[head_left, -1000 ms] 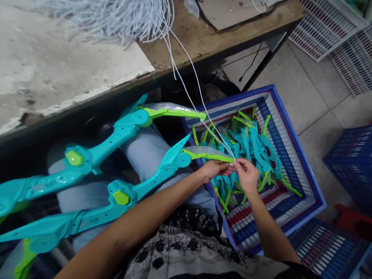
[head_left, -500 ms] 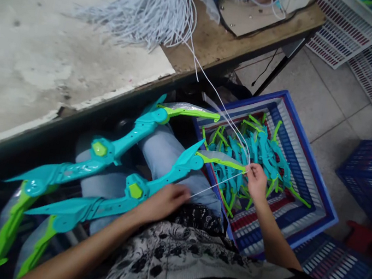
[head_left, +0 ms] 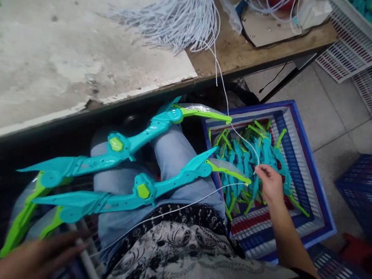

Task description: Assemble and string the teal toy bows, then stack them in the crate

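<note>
Since half a second ago, the left hand (head_left: 41, 255) has swept from the middle of the near bow (head_left: 144, 191) down past its left end, and the right hand (head_left: 272, 185) has come slightly off that bow's right tip. Largest is the table (head_left: 58, 60), pale on top, with a thick bundle of white cords (head_left: 186, 16) lying across its edge. Next comes the blue-rimmed crate (head_left: 303, 152), holding heaped teal and green pieces (head_left: 266, 154). Both teal-and-green bows, the near bow and the far bow (head_left: 116, 144), lie side by side across the person's lap. The right hand's fingers pinch the upper cord (head_left: 247, 140), which runs down from the bundle. The left hand is blurred; whether its fingers grip anything, I cannot tell. The lower cord (head_left: 213, 193) stretches from the near bow's right tip to just beside them.
</note>
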Demonstrator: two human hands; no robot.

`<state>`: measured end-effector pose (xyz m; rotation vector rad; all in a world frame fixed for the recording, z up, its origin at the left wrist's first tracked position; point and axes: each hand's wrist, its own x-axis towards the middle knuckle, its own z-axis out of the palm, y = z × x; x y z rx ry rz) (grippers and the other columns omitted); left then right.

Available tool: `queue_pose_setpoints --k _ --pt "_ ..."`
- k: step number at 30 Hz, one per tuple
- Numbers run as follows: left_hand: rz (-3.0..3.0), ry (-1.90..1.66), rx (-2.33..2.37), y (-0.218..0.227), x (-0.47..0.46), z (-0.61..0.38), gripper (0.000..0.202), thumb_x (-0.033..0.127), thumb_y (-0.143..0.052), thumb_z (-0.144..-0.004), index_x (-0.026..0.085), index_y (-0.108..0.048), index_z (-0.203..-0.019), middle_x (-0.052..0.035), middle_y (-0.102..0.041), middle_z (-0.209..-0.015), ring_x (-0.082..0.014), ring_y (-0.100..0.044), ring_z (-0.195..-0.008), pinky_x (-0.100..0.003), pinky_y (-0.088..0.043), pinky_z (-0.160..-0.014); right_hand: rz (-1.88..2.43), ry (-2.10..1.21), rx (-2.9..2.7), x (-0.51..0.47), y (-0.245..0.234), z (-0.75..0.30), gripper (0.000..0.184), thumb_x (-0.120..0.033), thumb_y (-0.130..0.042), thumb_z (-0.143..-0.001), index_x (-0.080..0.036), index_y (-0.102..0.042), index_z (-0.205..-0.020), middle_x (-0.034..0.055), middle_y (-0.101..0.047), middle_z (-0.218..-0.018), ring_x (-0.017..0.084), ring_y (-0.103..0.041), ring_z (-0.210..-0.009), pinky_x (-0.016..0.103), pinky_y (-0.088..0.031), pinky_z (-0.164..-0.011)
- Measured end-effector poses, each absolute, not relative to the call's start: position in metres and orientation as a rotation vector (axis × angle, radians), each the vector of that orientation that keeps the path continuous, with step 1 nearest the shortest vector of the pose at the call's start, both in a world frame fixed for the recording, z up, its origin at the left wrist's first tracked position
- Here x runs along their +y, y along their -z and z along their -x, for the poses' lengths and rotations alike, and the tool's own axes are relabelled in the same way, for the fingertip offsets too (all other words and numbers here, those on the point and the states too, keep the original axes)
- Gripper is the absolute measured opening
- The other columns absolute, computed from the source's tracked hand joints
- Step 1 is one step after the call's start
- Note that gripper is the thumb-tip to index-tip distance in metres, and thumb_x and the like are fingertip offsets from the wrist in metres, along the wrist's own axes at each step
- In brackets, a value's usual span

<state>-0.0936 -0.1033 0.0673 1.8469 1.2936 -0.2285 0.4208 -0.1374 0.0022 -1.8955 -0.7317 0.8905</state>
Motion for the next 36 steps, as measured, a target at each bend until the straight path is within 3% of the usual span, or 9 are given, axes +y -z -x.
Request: queue_pose_setpoints --k 3,6,9,12,15,21,28,36 --pt "-1.761 -0.023 1.373 -0.08 -0.039 0.027 0.037 0.058 -0.056 -0.073 0.038 -0.074 -0.098 0.003 -0.075 -0.094 -0.0291 -0.069 -0.086 -0.042 -0.058 -0.075 1.673 -0.948 -0.659 -0.089 -0.017 -0.414 0.033 -0.051 -0.072 -0.065 -0.024 -0.056 -0.075 -0.0017 -0.057 -0.066 0.014 -0.052 -0.059 0.029 -0.045 -0.059" --pt "-1.622 -0.272 1.28 -0.077 0.017 -0.063 0.043 0.056 -0.061 -0.073 0.021 -0.074 -0.095 -0.0058 -0.074 -0.101 -0.0267 -0.066 -0.094 -0.041 -0.054 -0.088 1.625 -0.852 -0.734 -0.04 -0.022 -0.399 0.033 -0.051 -0.071 -0.065 -0.023 -0.056 -0.076 -0.0015 -0.058 -0.067 0.013 -0.051 -0.059 0.027 -0.045 -0.058" --pt "-1.169 -0.4 1.159 -0.049 0.05 -0.142 0.035 0.04 -0.065 -0.077 0.012 -0.07 -0.097 -0.0108 -0.073 -0.095 -0.0213 -0.067 -0.088 -0.036 -0.054 -0.084 1.716 -0.722 -0.9 -0.007 -0.018 -0.386 0.029 -0.049 -0.066 -0.071 -0.021 -0.059 -0.075 0.0001 -0.062 -0.071 0.014 -0.056 -0.066 0.027 -0.049 -0.066" --pt "-0.82 -0.398 1.08 -0.018 0.064 -0.191 0.016 0.019 -0.062 -0.083 0.009 -0.067 -0.094 -0.0085 -0.071 -0.082 -0.0139 -0.066 -0.073 -0.03 -0.054 -0.078 1.745 -0.698 -0.997 0.009 -0.01 -0.381 0.02 -0.039 -0.064 -0.074 -0.02 -0.061 -0.075 0.0008 -0.065 -0.074 0.015 -0.06 -0.072 0.027 -0.05 -0.072" --pt "-0.633 -0.386 1.047 0.0 0.068 -0.213 0.01 0.009 -0.06 -0.083 0.008 -0.065 -0.092 -0.0061 -0.069 -0.074 -0.0116 -0.065 -0.063 -0.026 -0.054 -0.07 1.734 -0.714 -1.052 0.015 -0.004 -0.38 0.015 -0.033 -0.063 -0.075 -0.018 -0.063 -0.076 0.0008 -0.066 -0.073 0.015 -0.06 -0.07 0.026 -0.05 -0.07" --pt "-0.51 -0.383 0.951 0.011 0.071 -0.232 0.019 0.004 -0.056 -0.086 0.009 -0.063 -0.102 -0.0039 -0.068 -0.067 -0.0112 -0.065 -0.057 -0.022 -0.053 -0.061 1.754 -0.584 -1.219 0.019 0.002 -0.382 0.016 -0.033 -0.06 -0.079 -0.018 -0.065 -0.077 0.0011 -0.066 -0.075 0.015 -0.06 -0.069 0.026 -0.048 -0.069" --pt "-0.497 -0.388 0.843 0.015 0.071 -0.246 0.007 0.005 -0.058 -0.086 0.01 -0.063 -0.088 -0.0051 -0.069 -0.068 -0.0118 -0.066 -0.057 -0.021 -0.053 -0.06 1.754 -0.45 -1.481 0.021 -0.002 -0.391 0.016 -0.03 -0.058 -0.082 -0.018 -0.067 -0.078 0.0013 -0.066 -0.075 0.015 -0.059 -0.069 0.027 -0.046 -0.068" --pt "-0.499 -0.378 0.825 0.018 0.071 -0.248 0.006 0.006 -0.06 -0.086 0.01 -0.064 -0.086 -0.0049 -0.069 -0.069 -0.0113 -0.066 -0.058 -0.021 -0.053 -0.059 1.775 -0.438 -1.514 0.023 0.0 -0.394 0.014 -0.029 -0.059 -0.083 -0.018 -0.067 -0.078 0.0007 -0.065 -0.074 0.015 -0.059 -0.069 0.027 -0.046 -0.068"
